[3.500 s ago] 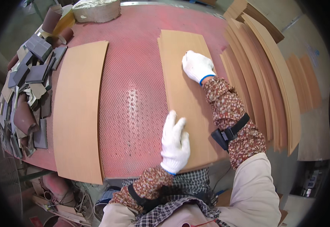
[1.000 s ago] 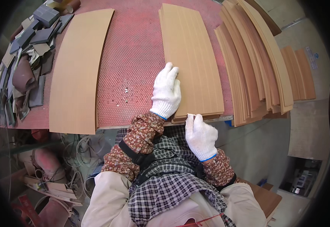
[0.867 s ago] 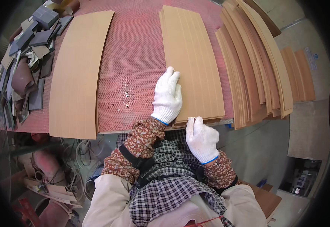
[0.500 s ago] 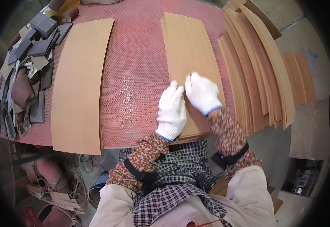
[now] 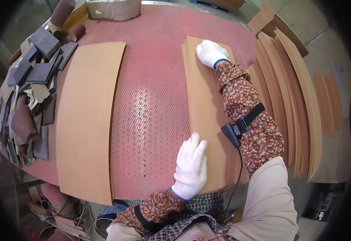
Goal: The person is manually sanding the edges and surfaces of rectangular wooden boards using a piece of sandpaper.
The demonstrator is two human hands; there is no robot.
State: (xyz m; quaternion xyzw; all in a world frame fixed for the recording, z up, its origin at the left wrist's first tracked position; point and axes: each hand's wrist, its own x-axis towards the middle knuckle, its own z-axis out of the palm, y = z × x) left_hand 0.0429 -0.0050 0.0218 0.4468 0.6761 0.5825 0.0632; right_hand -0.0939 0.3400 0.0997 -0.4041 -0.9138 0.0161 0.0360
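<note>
A stack of long light-brown wood boards [image 5: 207, 108] lies in front of me on the red, mesh-patterned table [image 5: 155, 72]. My right hand [image 5: 211, 54], in a white knit glove with a blue cuff, rests near the stack's far end, its fingers curled closed. Whatever those fingers may hold is hidden. At the near left edge of the same stack is my left hand [image 5: 190, 166], gloved alike, fingers stretched out and touching the boards' side. To the left lies a second pile of similar boards [image 5: 88, 120].
Grey and brown sanding blocks and abrasive pieces [image 5: 34, 76] are heaped along the table's left side. Leaning rows of brown boards [image 5: 292, 104] stand at the right. A wrapped bundle [image 5: 114, 9] sits at the far edge. A cable [image 5: 238, 172] hangs from my right forearm strap.
My right hand has moved away from me to the stack's far end. The left hand has come nearer along the left edge, and the hands are now far apart. The view has shifted too.
</note>
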